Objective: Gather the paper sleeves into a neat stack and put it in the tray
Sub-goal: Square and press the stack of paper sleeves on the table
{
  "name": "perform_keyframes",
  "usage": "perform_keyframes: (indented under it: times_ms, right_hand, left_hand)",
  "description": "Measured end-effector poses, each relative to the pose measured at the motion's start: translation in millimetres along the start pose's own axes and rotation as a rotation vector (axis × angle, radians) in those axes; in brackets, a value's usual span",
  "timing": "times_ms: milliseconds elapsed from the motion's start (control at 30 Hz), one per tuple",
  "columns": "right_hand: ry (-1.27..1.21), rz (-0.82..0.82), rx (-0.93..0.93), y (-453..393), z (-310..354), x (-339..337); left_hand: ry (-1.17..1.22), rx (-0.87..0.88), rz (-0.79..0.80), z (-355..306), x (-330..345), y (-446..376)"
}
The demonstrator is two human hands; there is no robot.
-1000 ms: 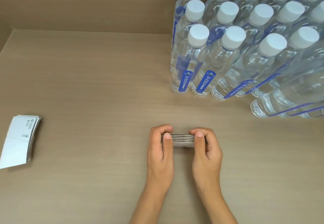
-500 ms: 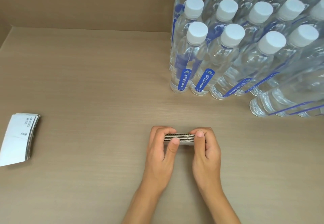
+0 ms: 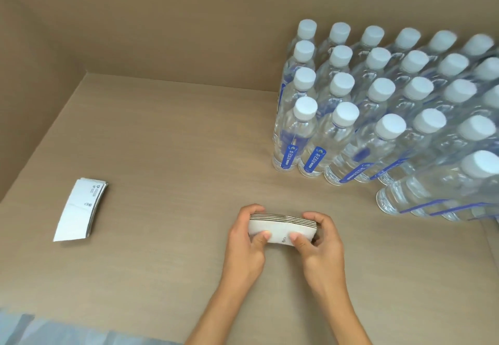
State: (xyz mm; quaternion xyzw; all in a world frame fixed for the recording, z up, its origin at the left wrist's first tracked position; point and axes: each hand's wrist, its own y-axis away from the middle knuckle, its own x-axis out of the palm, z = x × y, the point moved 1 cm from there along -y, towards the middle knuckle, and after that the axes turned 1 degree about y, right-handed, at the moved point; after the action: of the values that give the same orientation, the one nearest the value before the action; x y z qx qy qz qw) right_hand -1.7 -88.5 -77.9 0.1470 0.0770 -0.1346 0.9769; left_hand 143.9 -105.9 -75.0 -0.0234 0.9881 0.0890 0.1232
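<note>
A stack of white paper sleeves (image 3: 282,227) is held between both hands just above the tan surface, its long edge upward and its white face tilted toward me. My left hand (image 3: 247,239) grips its left end, thumb on the front face. My right hand (image 3: 321,239) grips the right end the same way. A second stack of white paper sleeves (image 3: 79,209) lies flat on the surface far to the left. No tray shows in this view.
Several clear water bottles with white caps (image 3: 378,118) stand packed together at the back right. Tan cardboard walls (image 3: 162,20) rise behind and on the left. A pale blue-grey strip (image 3: 54,331) shows at the bottom left edge.
The held stack has tipped from edge-on to showing its white face, with both thumbs now on the front. The head has lifted back, so more of the wall and bottles show.
</note>
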Motion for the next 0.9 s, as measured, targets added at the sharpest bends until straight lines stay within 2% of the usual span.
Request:
perform_keyframes:
  times_ms: [100,200,300,633,900]
  right_hand:
    - [-0.118,0.013,0.115,2.3,15.0,-4.6]
    - [-0.094,0.074,0.159,10.7,29.7,-6.1]
    - [-0.004,0.135,0.14,15.0,52.0,-4.8]
    - [0.227,0.277,0.104,17.8,107.2,20.4]
    - [0.42,0.374,-0.013,18.5,131.8,83.3]
  left_hand:
    - [0.148,-0.171,-0.088,-11.0,-7.8,10.0]
    - [0.284,-0.332,-0.174,-21.7,-15.7,22.7]
    - [0.323,-0.425,-0.244,-33.0,-25.7,37.5]
    - [0.357,-0.497,-0.444,-69.9,-61.5,60.0]
    - [0.418,-0.55,-0.643,-59.6,-102.9,60.5]
